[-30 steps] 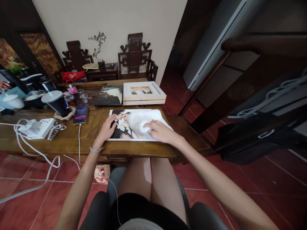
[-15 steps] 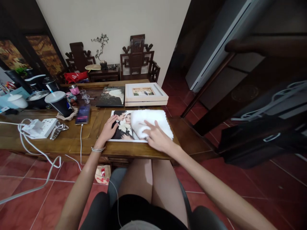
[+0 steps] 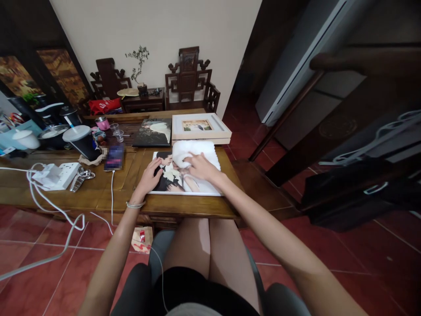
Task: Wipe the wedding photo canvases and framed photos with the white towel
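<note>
A wedding photo album [image 3: 194,186] lies flat at the table's front edge, a couple printed on its face. My left hand [image 3: 149,177] rests on its left side, fingers stretched out and holding nothing. With my right hand [image 3: 202,169] I press a fluffy white cloth [image 3: 207,149] onto the upper part of the photo, some fingers bent into it. The cloth hides part of the picture and overlaps the album's far edge.
Behind the album are a dark photo book [image 3: 153,132] and a pale framed box [image 3: 202,127]. To the left are a phone [image 3: 113,158] on a cable, a lidded cup [image 3: 80,140], and a white power strip [image 3: 64,174]. A dark wooden chair [image 3: 286,118] stands right.
My right hand has moved the white cloth up and left across the album, uncovering the photo's lower right. My left hand stays in place.
</note>
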### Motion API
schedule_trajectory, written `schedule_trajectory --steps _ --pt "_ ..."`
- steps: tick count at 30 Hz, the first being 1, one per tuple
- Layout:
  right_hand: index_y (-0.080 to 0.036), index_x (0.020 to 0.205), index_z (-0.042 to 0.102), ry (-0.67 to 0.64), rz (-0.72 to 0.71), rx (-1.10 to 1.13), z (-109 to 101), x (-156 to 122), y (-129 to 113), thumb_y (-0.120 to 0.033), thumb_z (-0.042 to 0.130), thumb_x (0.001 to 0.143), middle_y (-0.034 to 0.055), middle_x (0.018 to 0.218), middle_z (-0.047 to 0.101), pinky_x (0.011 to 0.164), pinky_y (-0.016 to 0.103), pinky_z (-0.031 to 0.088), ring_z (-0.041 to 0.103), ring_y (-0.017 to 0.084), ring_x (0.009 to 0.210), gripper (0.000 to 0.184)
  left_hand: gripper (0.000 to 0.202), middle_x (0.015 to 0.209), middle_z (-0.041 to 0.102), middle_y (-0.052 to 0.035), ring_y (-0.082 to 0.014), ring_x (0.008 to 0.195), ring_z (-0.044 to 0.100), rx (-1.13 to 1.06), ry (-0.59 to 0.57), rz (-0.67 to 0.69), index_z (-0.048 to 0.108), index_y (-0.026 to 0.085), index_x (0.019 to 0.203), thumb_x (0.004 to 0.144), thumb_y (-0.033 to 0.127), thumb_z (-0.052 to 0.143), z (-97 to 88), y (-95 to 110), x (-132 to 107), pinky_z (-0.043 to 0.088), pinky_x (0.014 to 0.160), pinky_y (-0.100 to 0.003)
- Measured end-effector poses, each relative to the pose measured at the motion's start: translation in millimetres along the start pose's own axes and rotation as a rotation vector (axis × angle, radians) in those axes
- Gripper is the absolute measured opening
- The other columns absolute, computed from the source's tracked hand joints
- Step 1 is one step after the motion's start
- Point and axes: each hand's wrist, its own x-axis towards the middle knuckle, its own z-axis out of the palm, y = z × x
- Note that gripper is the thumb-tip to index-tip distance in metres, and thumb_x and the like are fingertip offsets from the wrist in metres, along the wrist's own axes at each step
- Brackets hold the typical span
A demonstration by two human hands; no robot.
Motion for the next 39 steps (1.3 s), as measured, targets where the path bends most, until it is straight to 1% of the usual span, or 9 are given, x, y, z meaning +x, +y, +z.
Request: schedule_trajectory --steps 4,10,14,17,21,24,27,35,39 --pt "-0.010 0.116 0.061 0.049 0.046 -0.017 8 7 -4 -0.007 0.039 0.077 0.0203 0.127 0.058 0.103 0.068 0.022 0.037 0.036 0.131 0.045 0.045 0.145 0.046 -0.0123 -0.0215 0.139 0.036 -0.002 -0.007 -0.013 0.053 0.015 0.132 0.090 0.031 0.044 -0.2 1 0 0.024 0.117 -0.043" --pt "-0.012 0.106 0.066 -0.021 -0.110 -0.002 8 -78 -57 -0.005 0.042 0.075 0.0164 0.145 0.043 0.106 0.070 0.018 0.023 0.038 0.140 0.040 0.045 0.144 0.047 -0.0106 -0.0218 0.139 0.035 -0.014 0.004 0.000 0.053 0.017 0.132 0.091 0.031 0.043 2.0 1 0 0.025 0.116 -0.044" --pt "-0.017 0.096 0.067 -0.120 -0.158 0.101 -7 -110 -77 -0.003 0.042 0.070 0.0131 0.138 0.052 0.108 0.065 0.022 0.028 0.035 0.139 0.039 0.046 0.145 0.046 -0.0106 -0.0213 0.140 0.034 0.002 -0.005 -0.005 0.052 0.016 0.133 0.091 0.030 0.043 2.7 0 0 0.024 0.117 -0.043" --pt "-0.017 0.103 0.066 -0.145 -0.133 0.117 -14 -87 -69 -0.005 0.042 0.075 0.0147 0.121 0.063 0.106 0.058 0.031 0.040 0.032 0.132 0.038 0.046 0.145 0.046 -0.0112 -0.0208 0.140 0.034 0.007 -0.008 0.001 0.052 0.015 0.133 0.091 0.031 0.043 2.5 -1 0 0.024 0.117 -0.041" --pt "-0.016 0.119 0.060 -0.146 -0.004 -0.010 -12 -19 -45 -0.010 0.042 0.083 0.0175 0.120 0.062 0.099 0.060 0.036 0.049 0.034 0.121 0.040 0.046 0.146 0.045 -0.0115 -0.0206 0.140 0.033 0.000 -0.025 -0.001 0.051 0.014 0.134 0.094 0.032 0.037 2.6 -6 1 0.023 0.117 -0.042" --pt "-0.017 0.124 0.057 -0.098 0.054 -0.063 -2 21 -33 -0.014 0.042 0.087 0.0177 0.137 0.050 0.100 0.069 0.028 0.036 0.039 0.131 0.040 0.046 0.148 0.043 -0.0103 -0.0199 0.141 0.032 -0.007 -0.035 -0.031 0.050 0.016 0.135 0.095 0.033 0.034 3.5 -10 2 0.021 0.117 -0.042" --pt "-0.018 0.125 0.057 -0.036 0.047 -0.109 10 29 -32 -0.021 0.043 0.091 0.0149 0.151 0.033 0.103 0.073 0.017 0.020 0.041 0.139 0.036 0.046 0.149 0.042 -0.0080 -0.0193 0.141 0.031 -0.019 -0.037 -0.049 0.049 0.020 0.137 0.095 0.034 0.034 4.5 -12 2 0.021 0.117 -0.042" --pt "-0.017 0.115 0.064 -0.071 -0.162 -0.059 6 -73 -68 -0.021 0.047 0.090 0.0146 0.148 0.041 0.106 0.069 0.020 0.024 0.040 0.140 0.030 0.048 0.150 0.039 -0.0120 -0.0218 0.142 0.029 0.005 -0.064 -0.042 0.047 0.014 0.138 0.093 0.028 0.035 2.9 -8 2 0.022 0.117 -0.044" --pt "-0.016 0.111 0.065 -0.104 -0.202 0.062 -5 -88 -69 -0.020 0.045 0.091 0.0141 0.136 0.054 0.107 0.066 0.023 0.029 0.035 0.139 0.028 0.047 0.149 0.041 -0.0100 -0.0207 0.141 0.031 -0.012 -0.048 0.000 0.048 0.016 0.137 0.093 0.028 0.036 3.2 -9 1 0.021 0.118 -0.043"
